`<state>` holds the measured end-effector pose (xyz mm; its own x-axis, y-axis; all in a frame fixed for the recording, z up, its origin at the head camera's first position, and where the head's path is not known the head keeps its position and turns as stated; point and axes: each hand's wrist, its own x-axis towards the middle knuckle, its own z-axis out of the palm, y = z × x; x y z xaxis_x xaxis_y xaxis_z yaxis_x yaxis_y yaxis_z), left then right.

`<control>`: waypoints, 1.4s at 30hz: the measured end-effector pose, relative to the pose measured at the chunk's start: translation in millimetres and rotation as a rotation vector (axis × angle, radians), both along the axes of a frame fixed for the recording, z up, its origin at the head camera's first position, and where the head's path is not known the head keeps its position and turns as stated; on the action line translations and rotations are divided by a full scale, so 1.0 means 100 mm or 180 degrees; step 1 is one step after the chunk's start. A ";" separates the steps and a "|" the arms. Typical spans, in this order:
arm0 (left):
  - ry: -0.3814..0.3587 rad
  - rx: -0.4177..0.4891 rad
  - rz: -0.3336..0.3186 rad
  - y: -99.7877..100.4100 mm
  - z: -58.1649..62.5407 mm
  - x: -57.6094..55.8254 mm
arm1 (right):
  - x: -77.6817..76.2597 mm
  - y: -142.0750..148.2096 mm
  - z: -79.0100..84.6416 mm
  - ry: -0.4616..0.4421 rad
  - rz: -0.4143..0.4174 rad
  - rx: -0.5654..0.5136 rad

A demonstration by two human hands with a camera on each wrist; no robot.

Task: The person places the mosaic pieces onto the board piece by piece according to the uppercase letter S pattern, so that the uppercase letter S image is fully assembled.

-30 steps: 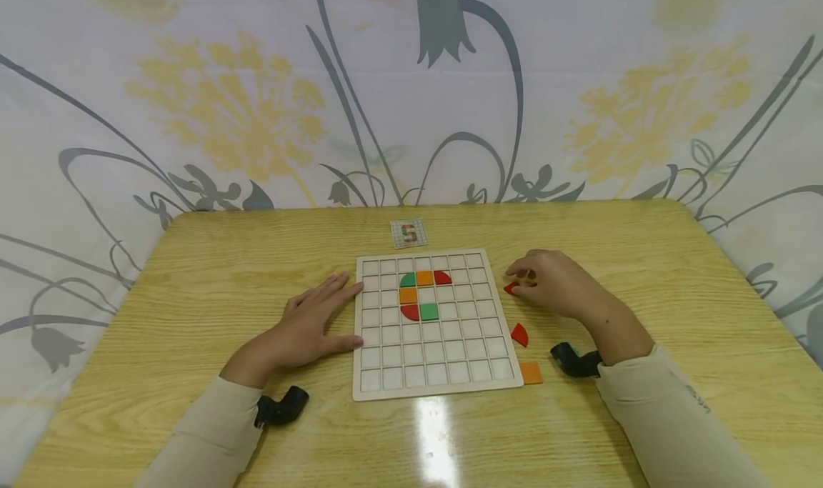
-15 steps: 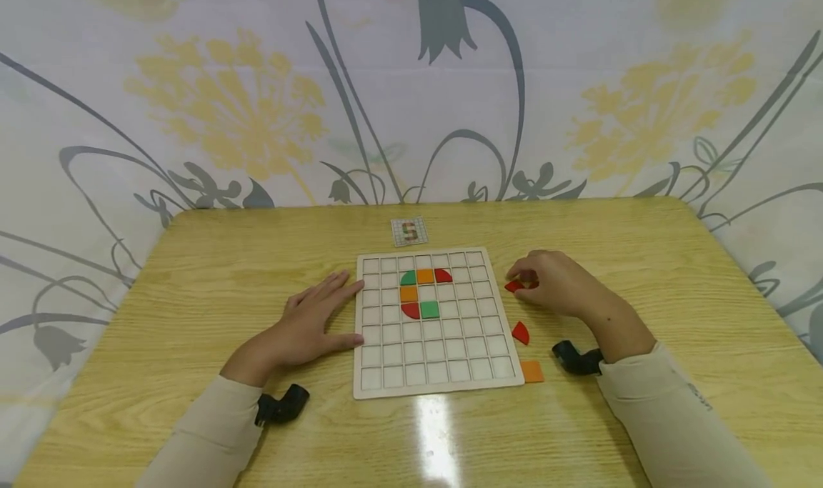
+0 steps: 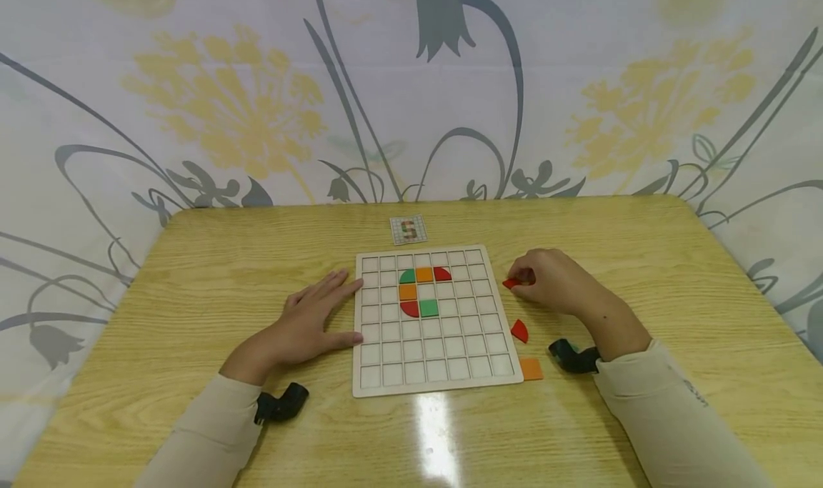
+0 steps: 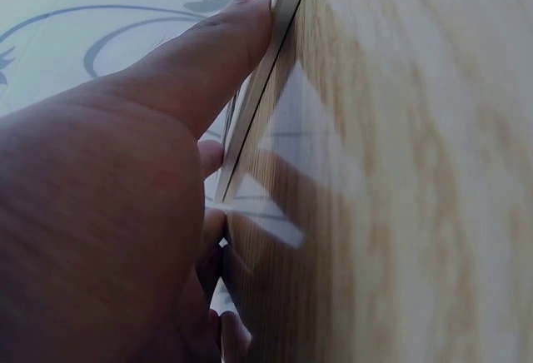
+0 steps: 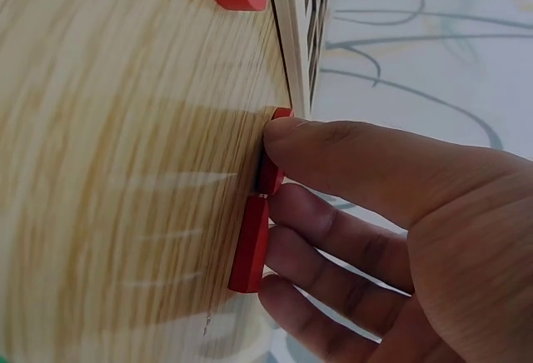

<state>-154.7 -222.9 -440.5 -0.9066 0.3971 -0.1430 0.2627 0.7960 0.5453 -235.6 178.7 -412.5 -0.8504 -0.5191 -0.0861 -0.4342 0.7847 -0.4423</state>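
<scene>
Red piece (image 3: 511, 283) is lying just right of the board (image 3: 450, 366), level with its upper half, under the tips of the right hand (image 3: 553, 281); that hand is pinching it, thumb and fingers bending in toward each other, thumb pressing on its edge in the right wrist view. A second red piece (image 5: 250, 246) is sitting end to end with it there, beside the other fingertips; whether the two are touching, cannot tell. Nearer the person, a red wedge (image 3: 520, 331) is lying close to the board's right edge, and below that an orange tile (image 3: 531, 369) is resting by the lower right corner. Left hand (image 3: 308, 324) is lying flat-ish at the board's left side, fingers apart and holding nothing, thumb and index tips touching the edge. On the grid, a green quarter (image 3: 408, 276), orange square (image 3: 424, 274) and red quarter (image 3: 442, 274) are making a row; under the green one, another orange square (image 3: 408, 292), then another red quarter (image 3: 409, 309) with a green square (image 3: 428, 308) to its right. Small pattern card (image 3: 408, 229) is lying beyond the board on the wooden bench (image 3: 193, 274); flowered cloth (image 3: 398, 102) is hanging behind.
</scene>
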 end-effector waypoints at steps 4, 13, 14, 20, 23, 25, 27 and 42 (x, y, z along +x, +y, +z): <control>0.0013 -0.0005 -0.0005 0.00 0.00 0.00 | 0.00 0.00 0.00 0.0025 -0.0001 0.0019; -0.0002 0.0026 -0.0010 0.01 0.01 0.00 | 0.00 0.00 0.00 0.0081 0.0082 0.0047; -0.0003 0.0024 -0.0009 0.01 0.01 0.00 | 0.00 0.00 0.00 0.0069 0.0082 0.0046; -0.0006 0.0010 -0.0007 0.01 0.01 0.00 | 0.01 0.01 0.03 0.0012 0.0067 -0.0013; -0.0001 -0.0004 -0.0003 0.01 0.01 0.00 | 0.01 0.01 0.02 0.0094 0.0090 -0.0021; 0.0005 -0.0016 -0.0004 0.01 0.01 0.00 | 0.01 0.02 0.02 0.0191 0.0107 0.0013; 0.0012 -0.0028 -0.0006 0.01 0.00 0.00 | 0.00 0.02 0.01 0.0293 0.0113 0.0073; -0.0011 -0.0019 -0.0010 0.00 -0.01 -0.01 | -0.01 0.00 -0.01 0.0307 0.0113 0.0056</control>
<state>-155.5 -222.7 -441.4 -0.9048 0.3992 -0.1485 0.2634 0.7985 0.5414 -236.8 179.1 -413.6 -0.8362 -0.5483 -0.0142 -0.5018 0.7753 -0.3835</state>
